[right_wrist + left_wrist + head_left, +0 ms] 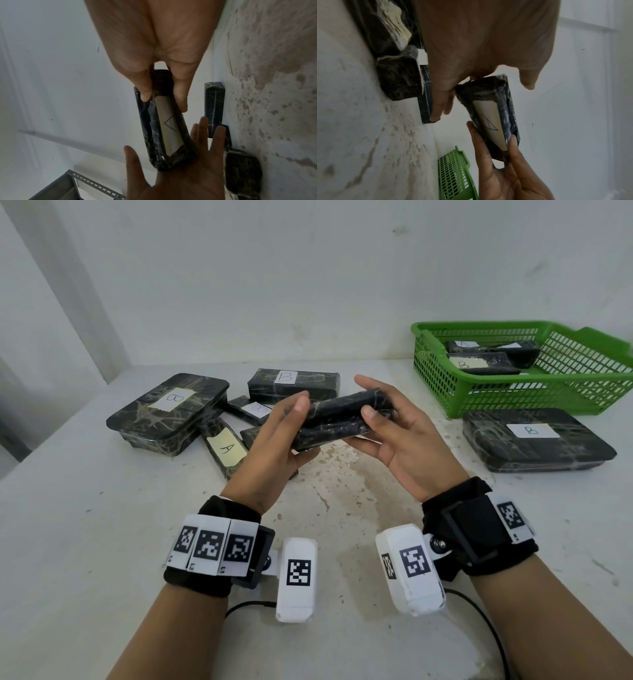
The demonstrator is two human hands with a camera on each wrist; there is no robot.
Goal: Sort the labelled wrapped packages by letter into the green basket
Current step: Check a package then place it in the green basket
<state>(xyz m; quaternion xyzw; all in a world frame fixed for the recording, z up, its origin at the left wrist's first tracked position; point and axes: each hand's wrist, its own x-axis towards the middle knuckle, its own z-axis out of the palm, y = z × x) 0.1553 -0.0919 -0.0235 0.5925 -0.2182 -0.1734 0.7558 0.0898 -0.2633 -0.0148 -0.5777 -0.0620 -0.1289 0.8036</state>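
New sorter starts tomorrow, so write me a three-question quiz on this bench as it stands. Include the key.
1. True or false: the green basket is empty.
2. Going by the wrist views, which letter is on the held package? a) B b) A c) C
3. Fill in: the large package on the table in front of the basket is labelled __.

Key: 1 false; 2 b; 3 B.

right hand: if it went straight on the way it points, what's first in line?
The left hand. The right hand grips one end of the wrapped package and points along it; the other end sits against the left hand's open palm. What lies beyond that is hard to judge for depth.
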